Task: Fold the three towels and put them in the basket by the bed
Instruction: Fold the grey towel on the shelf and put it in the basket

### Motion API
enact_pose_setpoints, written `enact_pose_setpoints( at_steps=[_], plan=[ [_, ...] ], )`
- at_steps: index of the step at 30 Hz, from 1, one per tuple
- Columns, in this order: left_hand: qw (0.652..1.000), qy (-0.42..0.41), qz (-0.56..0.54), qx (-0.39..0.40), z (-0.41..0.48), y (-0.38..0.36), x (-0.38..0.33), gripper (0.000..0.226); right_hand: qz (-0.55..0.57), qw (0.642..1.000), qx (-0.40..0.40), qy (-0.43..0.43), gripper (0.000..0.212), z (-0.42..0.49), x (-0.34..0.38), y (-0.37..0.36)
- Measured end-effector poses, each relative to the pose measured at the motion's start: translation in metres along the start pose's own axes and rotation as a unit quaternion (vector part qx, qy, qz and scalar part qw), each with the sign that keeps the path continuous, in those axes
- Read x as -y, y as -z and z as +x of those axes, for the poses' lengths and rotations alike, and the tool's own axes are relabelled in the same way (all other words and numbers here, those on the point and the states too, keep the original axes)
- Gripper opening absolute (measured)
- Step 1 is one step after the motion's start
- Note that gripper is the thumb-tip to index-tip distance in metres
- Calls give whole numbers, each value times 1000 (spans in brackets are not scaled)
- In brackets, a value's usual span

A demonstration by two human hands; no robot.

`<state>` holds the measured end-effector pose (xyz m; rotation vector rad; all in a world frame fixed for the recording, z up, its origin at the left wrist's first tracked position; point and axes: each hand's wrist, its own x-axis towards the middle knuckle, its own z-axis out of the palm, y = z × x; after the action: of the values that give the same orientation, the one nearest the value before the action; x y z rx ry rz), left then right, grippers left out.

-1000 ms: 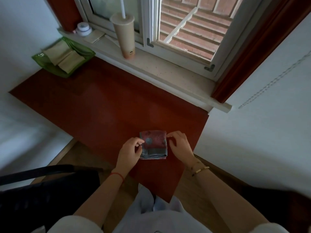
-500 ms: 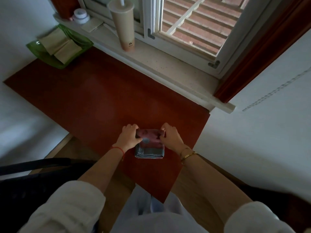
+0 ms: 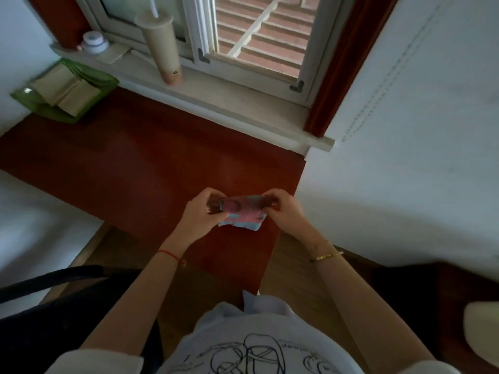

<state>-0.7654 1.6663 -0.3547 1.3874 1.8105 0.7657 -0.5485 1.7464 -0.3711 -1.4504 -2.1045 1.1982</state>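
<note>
A small folded towel (image 3: 243,214), red-patterned with a light blue underside, hangs between both hands just above the near end of the red table (image 3: 129,168). My left hand (image 3: 201,215) grips its left edge and my right hand (image 3: 285,211) grips its right edge. At the table's far left corner stands a green basket (image 3: 27,99) holding two folded beige towels (image 3: 64,90) side by side.
A tall beige cup with a straw (image 3: 162,49) and a small white jar (image 3: 93,41) stand on the window sill behind the table. White bedding lies left (image 3: 32,225) and right (image 3: 405,157). A dark chair back (image 3: 54,276) is at lower left.
The folded towel lay flat on the table with both hands pressing it; now both hands have lifted it by its far edge and its lower part hangs loose.
</note>
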Motion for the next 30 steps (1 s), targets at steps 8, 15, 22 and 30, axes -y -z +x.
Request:
enact_pose_setpoints(
  at_steps=[8, 15, 22, 30],
  plan=[
    [986, -101, -63, 118, -52, -32, -47, 27, 90, 982, -158, -59, 28, -139, -5, 21],
    [939, -100, -178, 275, -117, -91, -107, 27, 235, 895, -358, -130, 22, -277, -28, 24],
    [887, -46, -228, 400, -184, -189, -158, 19, 290, 816, -472, -167, 12, -400, -60, 37],
    [825, 35, -218, 520, -273, -317, -233, 21, 205, 779, -541, -243, 13, -547, -125, 72]
  ],
)
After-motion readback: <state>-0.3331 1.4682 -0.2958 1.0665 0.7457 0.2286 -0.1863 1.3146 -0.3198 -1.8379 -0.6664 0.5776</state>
